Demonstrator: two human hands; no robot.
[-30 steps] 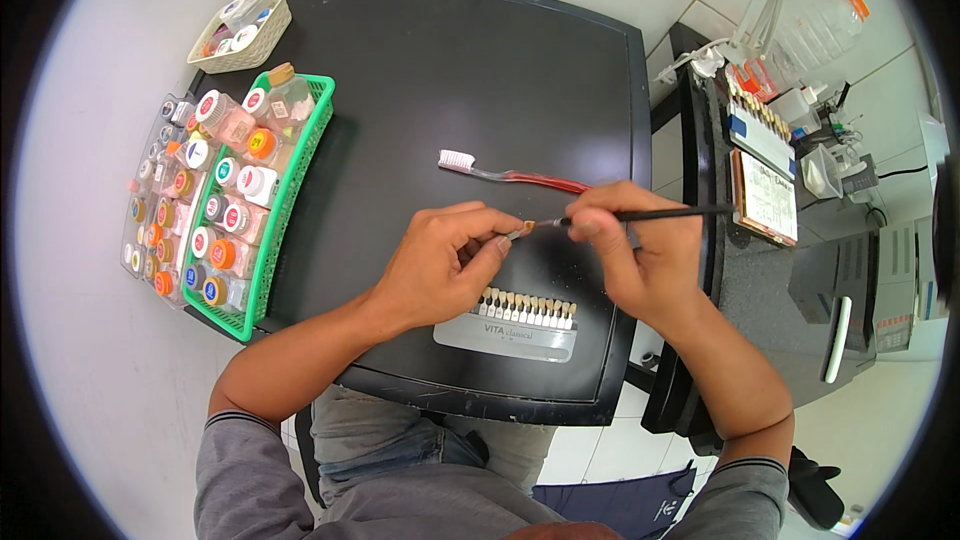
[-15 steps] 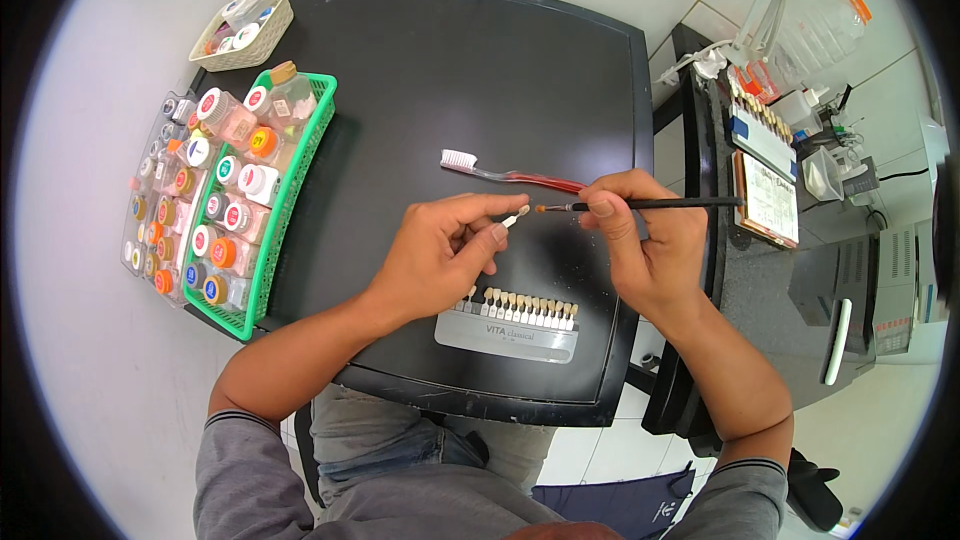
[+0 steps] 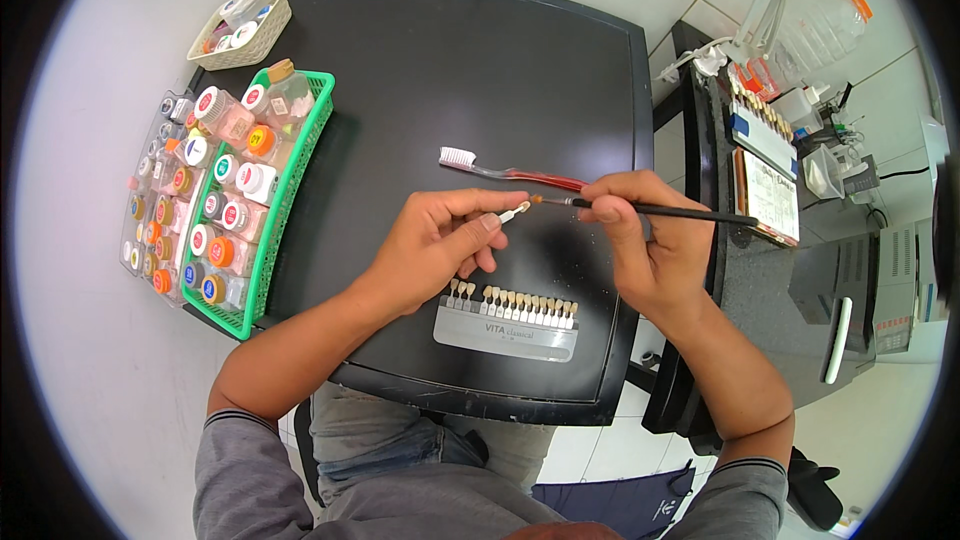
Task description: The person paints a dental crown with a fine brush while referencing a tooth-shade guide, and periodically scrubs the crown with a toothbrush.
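Note:
Between thumb and index finger, my left hand (image 3: 430,245) pinches a small tooth shade tab (image 3: 511,213), its tooth-coloured tip pointing right and up. My right hand (image 3: 655,240) grips a thin black-handled brush (image 3: 680,211) like a pen, its brown bristles right by the tab's tip; whether they touch is too fine to tell. Just beyond my hands lies a toothbrush (image 3: 510,175) with white bristles and a red clear handle. Nearer me rests a grey shade guide holder (image 3: 505,338) with a row of tooth-shaped tabs and one gap in the row.
A green basket (image 3: 290,200) of jars with coloured lids stands at the left, beside a clear container of smaller bottles (image 3: 160,200). A cream basket (image 3: 262,40) sits at the far left corner. On the right side table are a notebook (image 3: 768,197) and another shade guide (image 3: 762,132).
The brush has come left and its bristles are now at the tab's tip. Its handle tilts down more to the right. My left hand has shifted slightly, uncovering more tabs in the holder.

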